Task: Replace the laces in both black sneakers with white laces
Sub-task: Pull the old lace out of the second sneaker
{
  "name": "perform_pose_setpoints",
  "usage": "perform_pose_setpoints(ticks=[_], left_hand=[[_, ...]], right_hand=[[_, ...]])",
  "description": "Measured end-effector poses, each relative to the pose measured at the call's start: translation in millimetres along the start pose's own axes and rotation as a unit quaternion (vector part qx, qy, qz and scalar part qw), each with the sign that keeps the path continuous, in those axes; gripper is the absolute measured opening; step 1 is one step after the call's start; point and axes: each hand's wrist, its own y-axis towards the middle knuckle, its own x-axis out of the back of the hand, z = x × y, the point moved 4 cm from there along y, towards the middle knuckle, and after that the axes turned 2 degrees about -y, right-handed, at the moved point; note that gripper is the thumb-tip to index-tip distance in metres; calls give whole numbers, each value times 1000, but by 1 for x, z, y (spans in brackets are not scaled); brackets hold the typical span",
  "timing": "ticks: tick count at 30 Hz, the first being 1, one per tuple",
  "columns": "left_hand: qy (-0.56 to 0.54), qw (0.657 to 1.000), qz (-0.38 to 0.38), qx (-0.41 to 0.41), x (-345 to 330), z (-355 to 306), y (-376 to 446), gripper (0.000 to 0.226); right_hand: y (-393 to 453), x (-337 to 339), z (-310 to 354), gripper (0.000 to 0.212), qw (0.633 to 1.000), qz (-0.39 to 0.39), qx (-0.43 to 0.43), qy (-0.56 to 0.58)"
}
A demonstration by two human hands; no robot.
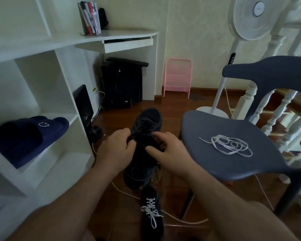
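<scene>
A black sneaker (147,122) with black laces is held up in the middle of the view, toe pointing away. My left hand (116,148) pinches the black lace at the shoe's left side. My right hand (167,150) rests on the tongue area with fingers curled at the laces. A second black sneaker (152,211), laced with a white lace, lies on the floor below. A loose white lace (228,145) lies coiled on the grey chair seat (215,162) to the right.
White shelving (42,94) stands at the left with navy slippers (30,134) on it. A desk with a computer tower (122,84) is ahead. A standing fan (250,18) and white railing are at the right. A white cable (181,221) runs over the wooden floor.
</scene>
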Motion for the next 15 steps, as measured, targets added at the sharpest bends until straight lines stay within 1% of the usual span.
perform_pose_setpoints(ticks=[1,2,4,6,7,8,10,11,12,13,14,15], left_hand=[[11,1000,0,-8,-1,-5,-1,33],[23,1000,1,-16,-3,-9,-2,34],[43,999,4,-28,-6,-12,-4,33],[51,998,8,-27,-8,-10,-4,32],[52,998,11,-24,-9,-8,-3,31],[54,998,15,-20,-10,-7,-3,30],[66,997,27,-11,-11,-4,-1,27],[74,997,37,-5,-12,-1,0,26],[80,996,50,3,-13,2,0,27],[84,994,66,16,-15,7,1,27],[88,992,82,29,-15,11,2,28],[94,990,97,41,-16,15,2,29]], right_hand=[[1,-7,-1,54,1000,0,9,-22],[3,-11,-2,53,998,-21,25,-45],[5,-11,-2,38,993,-86,60,-61],[7,-9,0,20,987,-139,76,-12],[7,-6,1,11,986,-149,71,20],[8,-5,3,8,987,-141,52,57],[9,-3,3,31,981,-80,-20,174],[9,-2,3,43,968,-40,-58,242],[7,1,5,49,948,-5,-89,305],[7,5,6,50,923,21,-111,367],[8,11,6,46,893,29,-126,432],[8,20,4,41,861,18,-135,491]])
